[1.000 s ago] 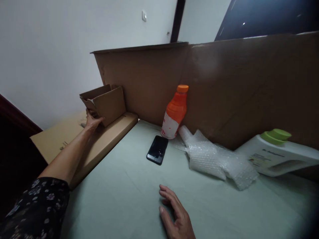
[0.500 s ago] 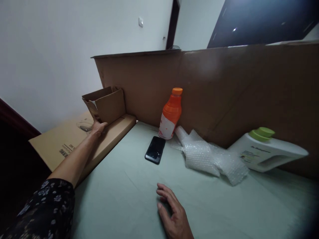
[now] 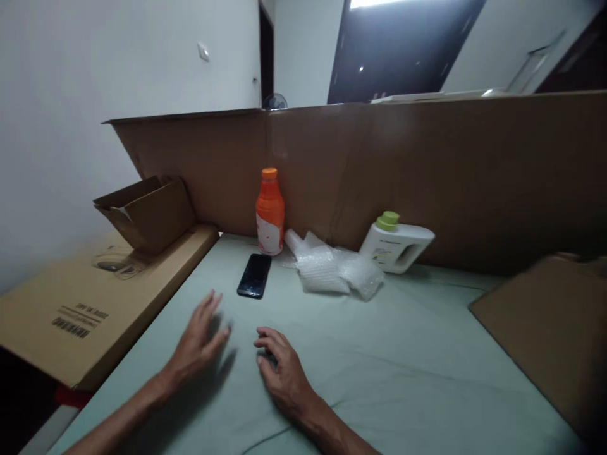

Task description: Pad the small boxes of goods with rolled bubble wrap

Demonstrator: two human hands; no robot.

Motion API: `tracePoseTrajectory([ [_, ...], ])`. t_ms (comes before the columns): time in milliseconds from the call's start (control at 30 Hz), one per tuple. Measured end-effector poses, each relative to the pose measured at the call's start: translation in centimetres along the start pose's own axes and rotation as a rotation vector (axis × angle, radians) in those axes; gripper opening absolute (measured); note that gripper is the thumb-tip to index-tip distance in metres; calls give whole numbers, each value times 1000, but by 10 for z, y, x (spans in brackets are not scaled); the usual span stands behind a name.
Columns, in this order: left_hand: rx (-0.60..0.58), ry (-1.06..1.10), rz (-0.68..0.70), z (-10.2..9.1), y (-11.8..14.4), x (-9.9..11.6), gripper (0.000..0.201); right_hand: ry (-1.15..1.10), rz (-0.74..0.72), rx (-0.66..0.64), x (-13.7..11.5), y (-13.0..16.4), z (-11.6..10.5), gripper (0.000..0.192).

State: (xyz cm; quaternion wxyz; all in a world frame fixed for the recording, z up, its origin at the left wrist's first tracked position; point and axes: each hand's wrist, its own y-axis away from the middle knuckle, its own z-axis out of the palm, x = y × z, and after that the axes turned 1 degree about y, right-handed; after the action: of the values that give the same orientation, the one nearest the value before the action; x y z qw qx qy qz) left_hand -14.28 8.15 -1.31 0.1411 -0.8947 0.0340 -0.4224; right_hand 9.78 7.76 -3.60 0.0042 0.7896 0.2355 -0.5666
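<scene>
On the near green sheet [image 3: 403, 354], the left hand [image 3: 196, 344] hovers with fingers spread wide, holding nothing — the right hand [image 3: 284, 373] rests, fingers loosely curled, empty; black phone [image 3: 255, 275] just beyond.

Black phone [image 3: 255, 275] is lying flat, screen up and dark, on the pale green tabletop [image 3: 403, 354], just in front of the orange bottle [image 3: 270, 212], slightly ahead of both empty hands.
</scene>
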Motion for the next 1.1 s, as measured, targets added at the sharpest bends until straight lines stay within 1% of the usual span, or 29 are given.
tracePoseTrajectory([
  [33,-83,4,30,18,18,11,60,-3,12,-19,-2,-2,0,31],
  [67,-137,16,54,33,31,23,58,-5,24,-39,-3,-4,0,29],
  [100,-173,36,65,46,39,34,56,-6,34,-63,-5,-6,-1,26],
  [167,-209,89,80,65,44,56,54,-5,47,-127,-8,-10,-6,23],
  [267,-231,136,118,82,30,87,56,12,63,-234,-11,-7,-24,18],
  [333,-223,141,132,97,14,101,59,35,82,-287,-12,5,-44,15],
  [433,-226,121,129,132,-17,113,67,106,59,-382,-15,46,-78,1],
  [467,-240,110,135,146,-29,115,71,149,25,-395,-18,64,-92,4],
  [500,-253,100,145,161,-41,117,74,206,-12,-372,-21,84,-108,9],
  [533,-264,94,160,175,-53,118,74,276,-47,-314,-25,103,-126,14],
  [567,-273,93,173,188,-64,119,73,354,-67,-213,-31,122,-147,18],
  [633,-275,95,188,209,-81,122,67,537,-52,39,-45,153,-196,25],
  [700,-254,86,190,222,-86,125,64,772,-24,291,-61,174,-251,28],
  [767,-227,65,192,226,-75,128,65,1060,27,544,-75,183,-307,34],
  [800,-219,53,196,225,-65,130,66,1193,63,631,-79,185,-332,40],
  [833,-218,40,200,222,-52,131,67,1312,110,687,-80,184,-354,46],
  [867,-224,27,209,217,-37,131,66,1408,173,710,-78,182,-373,49],
  [900,-233,16,227,211,-21,131,65,1476,246,706,-75,179,-389,49],
  [967,-243,-2,282,195,8,129,62,1520,371,634,-64,172,-408,39],
  [1000,-238,-12,311,184,22,127,60,1505,394,586,-60,169,-412,33],
  [1033,-224,-23,335,173,34,124,59,1477,381,544,-57,168,-412,29],
  [1100,-180,-47,335,146,55,119,58,1408,259,490,-58,171,-402,25],
])
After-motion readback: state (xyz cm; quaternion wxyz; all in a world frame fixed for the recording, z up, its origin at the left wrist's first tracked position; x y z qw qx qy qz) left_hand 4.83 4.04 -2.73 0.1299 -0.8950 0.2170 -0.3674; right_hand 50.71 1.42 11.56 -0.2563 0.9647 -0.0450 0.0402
